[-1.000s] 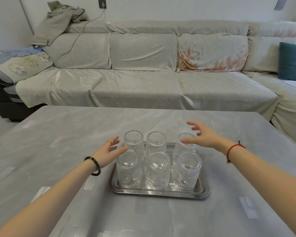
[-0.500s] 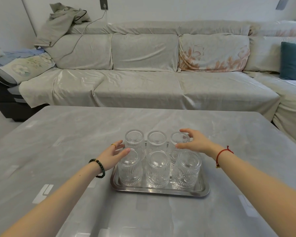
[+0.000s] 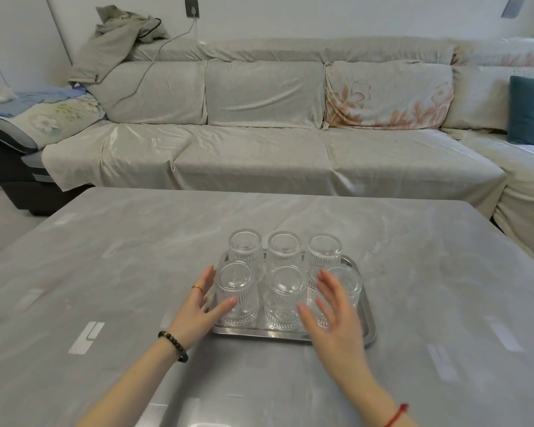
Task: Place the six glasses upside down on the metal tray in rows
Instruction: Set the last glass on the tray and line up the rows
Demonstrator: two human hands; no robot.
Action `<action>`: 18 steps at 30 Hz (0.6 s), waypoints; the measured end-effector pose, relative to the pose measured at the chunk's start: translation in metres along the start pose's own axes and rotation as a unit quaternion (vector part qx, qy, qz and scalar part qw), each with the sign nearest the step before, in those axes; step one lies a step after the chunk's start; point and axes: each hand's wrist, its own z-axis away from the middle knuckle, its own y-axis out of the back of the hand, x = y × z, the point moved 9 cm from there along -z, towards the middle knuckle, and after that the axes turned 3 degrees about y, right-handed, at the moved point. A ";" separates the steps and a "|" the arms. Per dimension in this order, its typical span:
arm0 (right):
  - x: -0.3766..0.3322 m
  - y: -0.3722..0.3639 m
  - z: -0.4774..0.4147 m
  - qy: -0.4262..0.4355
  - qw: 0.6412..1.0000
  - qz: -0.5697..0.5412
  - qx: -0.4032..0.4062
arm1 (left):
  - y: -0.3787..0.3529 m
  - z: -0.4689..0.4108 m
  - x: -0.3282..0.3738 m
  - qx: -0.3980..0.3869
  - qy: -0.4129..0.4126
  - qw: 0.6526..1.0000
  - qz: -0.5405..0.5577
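Several clear ribbed glasses stand upside down in two rows of three on the metal tray [image 3: 371, 329]. The back row runs from the far-left glass [image 3: 245, 249] to the far-right glass [image 3: 325, 254]. In front stand the near-left glass [image 3: 237, 292], the near-middle glass [image 3: 285, 298] and the near-right glass [image 3: 350, 283], which my right hand partly hides. My left hand [image 3: 198, 312] is open beside the near-left glass, its thumb at the glass wall. My right hand [image 3: 333, 318] is open, fingers spread, in front of the near-right glass and holds nothing.
The tray sits on a grey marble-look table [image 3: 105, 272] with pale tape marks. Behind the table runs a covered sofa [image 3: 259, 155] with a teal cushion [image 3: 530, 109] at the right and a jacket [image 3: 117, 41] at the left.
My right hand has left the far-right glass and drawn back toward me to the tray's near right. My left hand has slid slightly nearer along the near-left glass.
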 end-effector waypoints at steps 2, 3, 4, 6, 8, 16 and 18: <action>0.018 -0.017 0.020 -0.039 0.999 0.005 0.007 | -0.007 0.009 -0.006 0.011 -0.002 1.000 0.011; 0.025 -0.023 0.025 -0.058 0.998 0.012 0.009 | -0.010 0.012 -0.008 0.014 -0.009 1.000 0.013; 0.031 -0.029 0.028 -0.076 0.997 0.023 0.009 | -0.013 0.015 -0.009 0.019 -0.019 1.000 0.012; 0.040 -0.037 0.028 -0.103 0.994 0.036 0.007 | -0.016 0.016 -0.008 0.038 -0.031 0.999 -0.006; 0.046 -0.040 0.024 -0.124 0.991 0.040 0.017 | -0.017 0.015 -0.007 0.058 -0.029 0.997 -0.036; 0.050 -0.043 0.008 -0.156 0.986 0.044 0.045 | -0.021 0.007 -0.003 0.058 -0.026 0.996 -0.061; 0.049 -0.044 0.007 -0.158 0.986 0.045 0.041 | -0.021 0.005 -0.004 0.057 -0.024 0.996 -0.064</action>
